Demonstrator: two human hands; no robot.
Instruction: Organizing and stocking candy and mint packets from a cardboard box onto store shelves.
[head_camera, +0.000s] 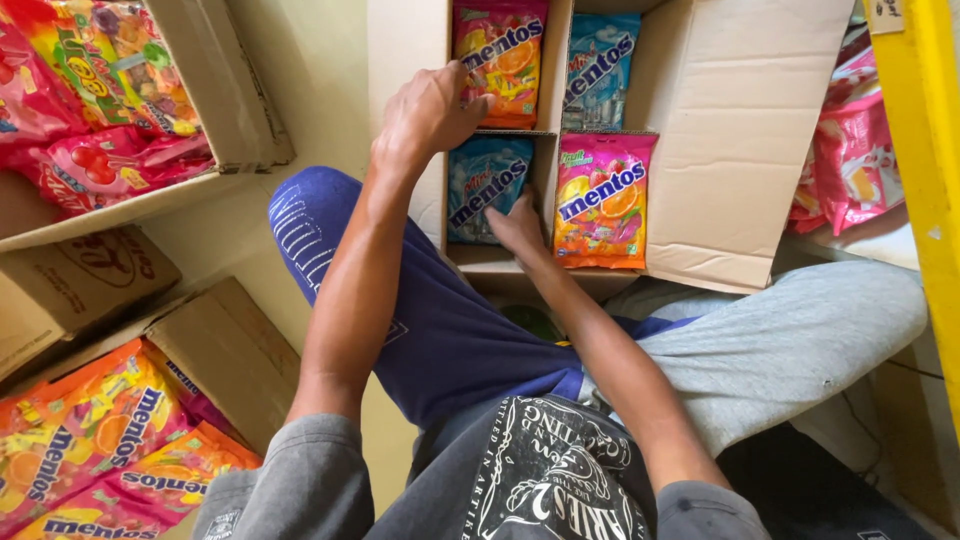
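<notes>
An open cardboard box (740, 110) in front of my knees holds candy bags standing in rows. My left hand (430, 105) grips the left edge of an orange candy bag (505, 60) at the back left of the box. My right hand (517, 228) rests low between a blue candy bag (485, 185) and a pink and orange candy bag (603, 200); its fingers press on the blue bag's right side. Another blue candy bag (600, 70) stands at the back, right of the orange one.
A carton at the upper left (230, 120) holds red and multicoloured sweet bags. A lower-left carton (225, 350) holds orange bags. Pink packs (850, 150) lie at the right beside a yellow post (925, 150). My legs fill the middle floor.
</notes>
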